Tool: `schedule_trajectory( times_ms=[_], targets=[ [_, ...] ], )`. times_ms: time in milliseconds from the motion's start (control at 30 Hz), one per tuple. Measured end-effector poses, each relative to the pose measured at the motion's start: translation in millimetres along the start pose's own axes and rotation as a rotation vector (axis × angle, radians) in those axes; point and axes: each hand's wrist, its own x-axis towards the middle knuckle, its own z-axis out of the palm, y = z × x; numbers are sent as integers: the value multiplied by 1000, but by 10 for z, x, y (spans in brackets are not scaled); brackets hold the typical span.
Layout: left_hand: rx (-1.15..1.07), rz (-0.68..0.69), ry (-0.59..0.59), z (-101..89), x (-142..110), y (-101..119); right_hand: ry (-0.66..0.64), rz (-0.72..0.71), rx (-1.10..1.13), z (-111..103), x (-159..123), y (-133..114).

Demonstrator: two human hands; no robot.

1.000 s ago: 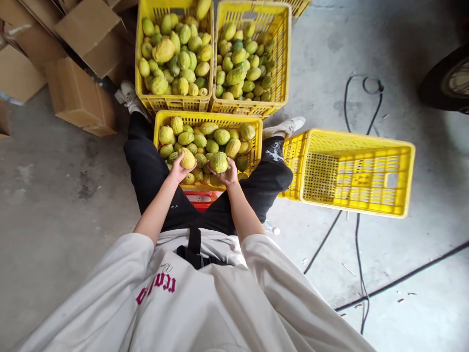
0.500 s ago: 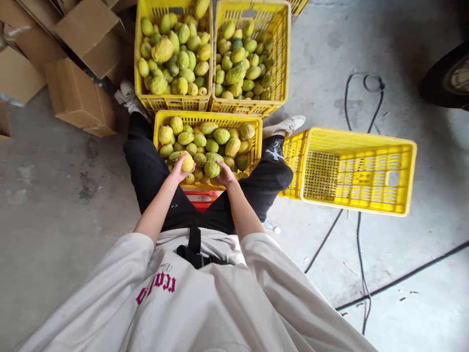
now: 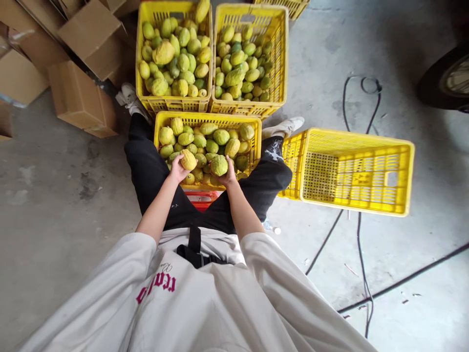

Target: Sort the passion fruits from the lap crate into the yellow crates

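Note:
My left hand (image 3: 178, 171) is closed around a yellow lemon-like fruit (image 3: 188, 160), holding it above the left part of the near yellow crate (image 3: 208, 118). In my right hand (image 3: 230, 175) is a greener, ridged lemon-like fruit (image 3: 219, 165), with the thumb along its right side. Both held fruits are a short way apart, over the crate's near half. Below and beyond them, several green and yellow fruits, such as a ribbed one (image 3: 177, 126), lie in the crate between my legs. The fingers under each held fruit are partly hidden.
Two fruit-filled yellow crates, a left one (image 3: 173, 103) and a right one (image 3: 286, 54), stand beyond. An empty yellow crate (image 3: 366, 206) lies at my right. Cardboard boxes (image 3: 78, 95) are piled at left. Black cables (image 3: 361, 254) and a wheel (image 3: 449, 78) are at right.
The green fruit in my right hand has moved slightly right and been turned, with the fingers shifting around it. The yellow fruit has moved slightly right and turned in my left hand.

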Motion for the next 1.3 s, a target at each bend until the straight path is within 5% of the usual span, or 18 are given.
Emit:
schedule_trajectory(
  times_ms=[200, 567, 900, 1133, 1300],
  targets=[
    [46, 62, 45, 19, 17, -11, 34, -33, 63, -5, -6, -2],
    [99, -52, 30, 24, 4, 16, 4, -73, 58, -31, 63, 38],
    [67, -66, 58, 62, -128, 66, 109, -128, 106, -11, -5, -9],
    [-25, 47, 21, 97, -282, 188, -104, -151, 104, 88, -127, -26],
    [-2, 85, -85, 217, -532, 261, -281, -166, 68, 367, -348, -96]
  ],
)
